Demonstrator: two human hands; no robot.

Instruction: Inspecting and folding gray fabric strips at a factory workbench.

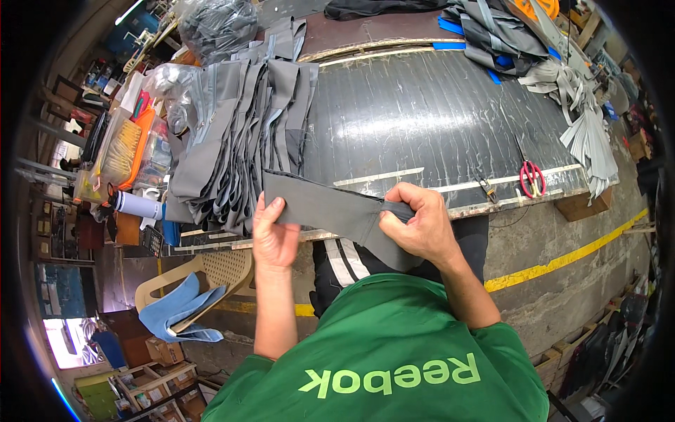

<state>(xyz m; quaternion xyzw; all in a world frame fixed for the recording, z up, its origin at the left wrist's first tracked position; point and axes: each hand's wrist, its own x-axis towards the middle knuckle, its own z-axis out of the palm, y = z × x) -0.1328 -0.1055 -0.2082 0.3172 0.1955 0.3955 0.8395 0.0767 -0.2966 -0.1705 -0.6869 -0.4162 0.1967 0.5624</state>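
A grey fabric strip [323, 206] is stretched between my two hands, just over the table's near edge. My left hand [274, 228] pinches its left end, thumb on top. My right hand [422, 224] is closed round a gathered, folded part of the strip, and a loose flap hangs below it toward my lap. Left of the strip lies a big pile of similar grey fabric pieces [232, 133], some with lighter bands. To the right on the table rest red-handled scissors [532, 178] and a small thread snipper [486, 188].
The dark, plastic-covered table [422, 119] spans the front. Pale grey strips [587, 141] hang off its right end, and dark folded fabric [496, 39] lies at the back right. At left stand an orange bin [133, 151], a white tumbler [138, 205] and a beige chair [218, 271] with blue cloth.
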